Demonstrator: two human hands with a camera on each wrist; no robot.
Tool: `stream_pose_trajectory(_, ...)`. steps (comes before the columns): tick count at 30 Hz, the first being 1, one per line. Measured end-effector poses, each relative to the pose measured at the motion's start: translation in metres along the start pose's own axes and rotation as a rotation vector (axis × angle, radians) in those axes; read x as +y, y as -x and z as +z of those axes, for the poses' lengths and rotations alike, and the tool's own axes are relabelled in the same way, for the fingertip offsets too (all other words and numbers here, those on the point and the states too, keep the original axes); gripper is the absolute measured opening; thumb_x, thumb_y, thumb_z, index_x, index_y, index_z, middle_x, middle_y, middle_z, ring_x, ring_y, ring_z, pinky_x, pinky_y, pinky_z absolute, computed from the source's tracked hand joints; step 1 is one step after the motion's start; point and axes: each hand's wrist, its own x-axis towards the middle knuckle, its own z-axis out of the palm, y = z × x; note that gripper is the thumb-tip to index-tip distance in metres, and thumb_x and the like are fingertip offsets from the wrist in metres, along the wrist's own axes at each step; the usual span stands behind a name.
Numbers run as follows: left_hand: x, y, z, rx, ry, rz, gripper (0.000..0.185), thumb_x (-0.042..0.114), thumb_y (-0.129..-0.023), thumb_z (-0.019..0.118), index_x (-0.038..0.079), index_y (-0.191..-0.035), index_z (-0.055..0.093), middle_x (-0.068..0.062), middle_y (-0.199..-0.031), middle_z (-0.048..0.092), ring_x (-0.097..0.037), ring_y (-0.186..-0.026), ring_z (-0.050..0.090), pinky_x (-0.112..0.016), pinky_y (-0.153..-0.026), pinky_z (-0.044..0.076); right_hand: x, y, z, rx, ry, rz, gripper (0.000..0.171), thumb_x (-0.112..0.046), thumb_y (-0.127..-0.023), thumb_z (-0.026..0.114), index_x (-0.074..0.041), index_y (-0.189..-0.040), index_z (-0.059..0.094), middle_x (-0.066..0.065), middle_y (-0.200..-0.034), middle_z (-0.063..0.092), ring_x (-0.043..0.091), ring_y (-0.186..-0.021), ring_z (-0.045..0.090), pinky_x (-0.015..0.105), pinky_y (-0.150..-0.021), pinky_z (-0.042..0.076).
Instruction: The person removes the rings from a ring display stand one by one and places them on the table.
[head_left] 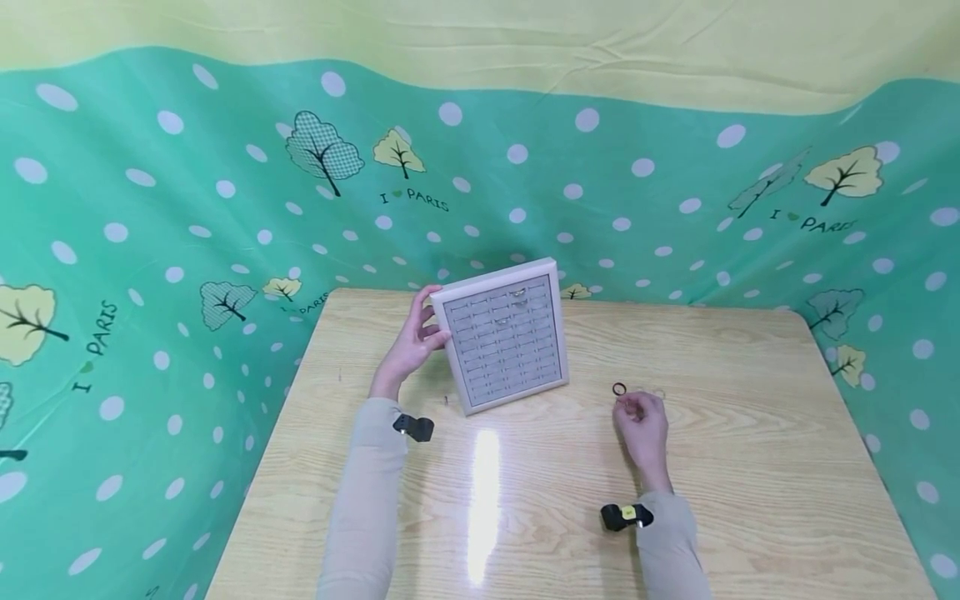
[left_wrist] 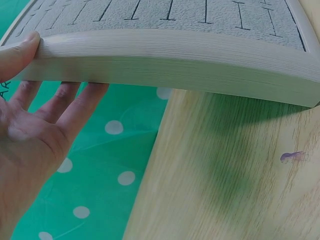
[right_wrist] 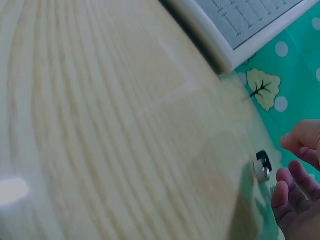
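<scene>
A square ring display tray (head_left: 504,336) with a pale frame and a grey slotted pad stands tilted up toward the back of the table. Several silver rings (head_left: 519,293) sit in its upper slots. My left hand (head_left: 411,346) grips the tray's left side, thumb on the front of the frame and fingers behind. Low over the table at the right is my right hand (head_left: 643,421), its fingers bent and its thumb apart from them in the right wrist view. Right by the fingertips lies a dark ring (head_left: 618,389). A pale ring (head_left: 660,393) lies just beyond the hand.
The wooden table (head_left: 750,433) ends behind the tray at a green dotted curtain (head_left: 645,192). A small purple mark (left_wrist: 292,157) shows on the wood beside the tray. Glare (head_left: 483,500) streaks the table's front. Black cameras (head_left: 626,517) are strapped on both wrists.
</scene>
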Motion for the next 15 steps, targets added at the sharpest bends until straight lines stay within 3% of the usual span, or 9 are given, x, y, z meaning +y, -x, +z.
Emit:
stream_pose_trajectory(8,-0.001,0.0,0.0,-0.005,-0.005,0.003,0.078,-0.017,-0.089,0.05,0.023,-0.149,0.021,-0.025,-0.131,0.045,-0.041,-0.105,0.057,-0.046,-0.083,0.055,-0.017,-0.001,0.009,-0.042,-0.047,-0.008,0.013,0.005,-0.084,0.062,0.008,-0.097,0.066,0.016,-0.113,0.05,0.019,-0.089,0.048,0.008,-0.066,0.04)
stream_pose_trajectory(15,-0.002,-0.001,0.0,-0.001,-0.013,0.01,0.077,-0.018,-0.089,0.05,0.021,-0.148,0.022,-0.026,-0.13,0.045,-0.041,-0.102,0.057,-0.044,-0.082,0.055,-0.027,-0.004,0.019,-0.053,-0.04,-0.025,0.014,0.006,-0.083,0.061,0.005,-0.095,0.066,0.015,-0.112,0.05,0.023,-0.088,0.051,0.011,-0.067,0.04)
